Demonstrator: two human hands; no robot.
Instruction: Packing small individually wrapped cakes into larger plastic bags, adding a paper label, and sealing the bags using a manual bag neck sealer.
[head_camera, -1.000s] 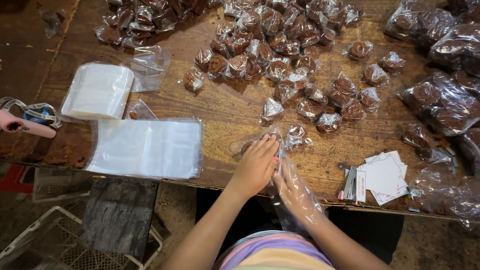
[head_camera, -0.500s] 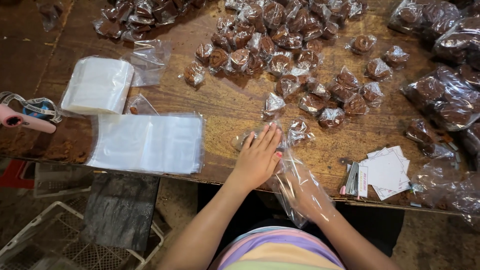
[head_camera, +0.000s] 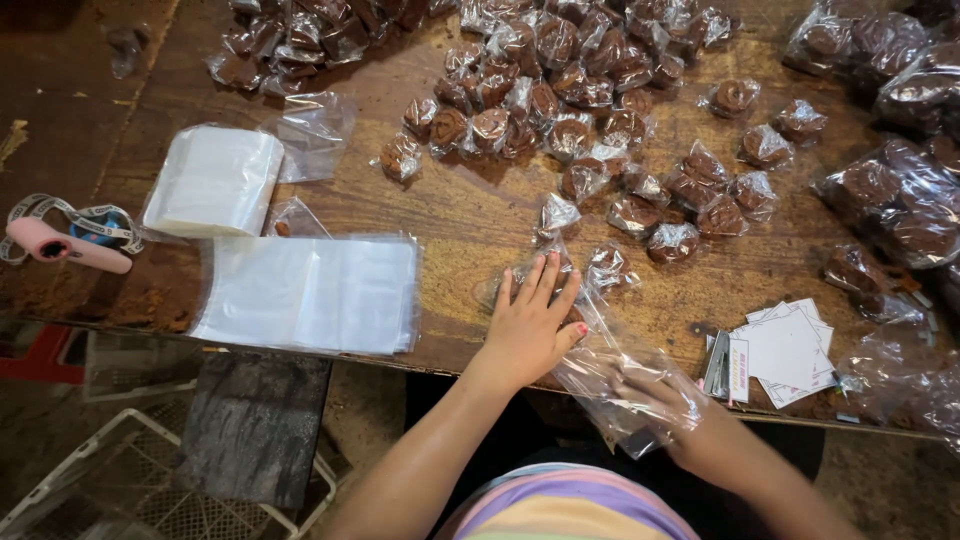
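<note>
My left hand (head_camera: 530, 320) lies flat with fingers spread on a small wrapped brown sweet (head_camera: 548, 268) near the wooden table's front edge (head_camera: 450, 350). My right hand (head_camera: 650, 392) is inside a clear plastic bag (head_camera: 625, 385), holding it open at the table edge just right of the left hand. Several wrapped brown sweets (head_camera: 610, 268) lie just beyond both hands.
A flat stack of large clear bags (head_camera: 310, 293) and a stack of smaller ones (head_camera: 213, 182) lie to the left. A pink-handled tool (head_camera: 68, 247) lies far left. White paper labels (head_camera: 780, 350) sit at right. Filled bags of sweets (head_camera: 900, 200) crowd the right side. A wire crate (head_camera: 90, 490) stands below.
My left hand spread its fingers flat over a sweet. My right hand with the clear bag drew back toward the table edge and to the right.
</note>
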